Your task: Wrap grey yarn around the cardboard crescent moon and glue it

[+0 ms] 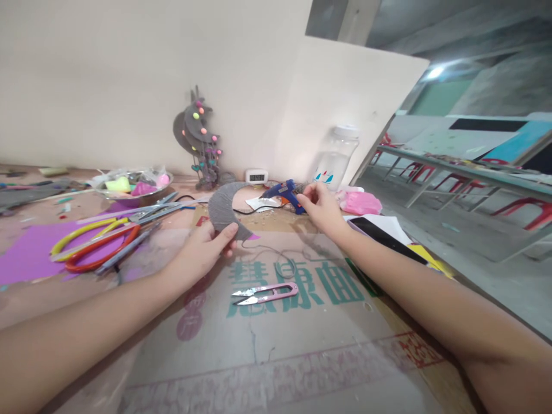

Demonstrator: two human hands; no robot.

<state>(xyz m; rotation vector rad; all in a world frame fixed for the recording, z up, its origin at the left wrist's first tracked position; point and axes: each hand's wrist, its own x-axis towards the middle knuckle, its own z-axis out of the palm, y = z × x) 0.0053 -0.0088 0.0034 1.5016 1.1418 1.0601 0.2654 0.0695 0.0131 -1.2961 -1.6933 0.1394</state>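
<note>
My left hand (213, 244) pinches the lower end of a crescent (226, 210) wrapped in grey yarn, with a bare purple tip. Loose grey yarn (287, 261) trails from near that tip across the board. My right hand (321, 207) is closed, its thumb and bent fingers at the rear of a blue glue gun (282, 190). Whether the fingers grip the gun or something small is hard to make out. Pink thread snips (267, 293) lie on the printed board (302, 345), in front of both hands.
Scissors with yellow and red handles (103, 244) lie on purple sheet (26, 247) at left, near a bowl (133, 195). Behind stand a decorated moon ornament (198, 138), a small digital clock (256, 177) and a clear bottle (336, 158). A dark phone (386, 238) lies at right.
</note>
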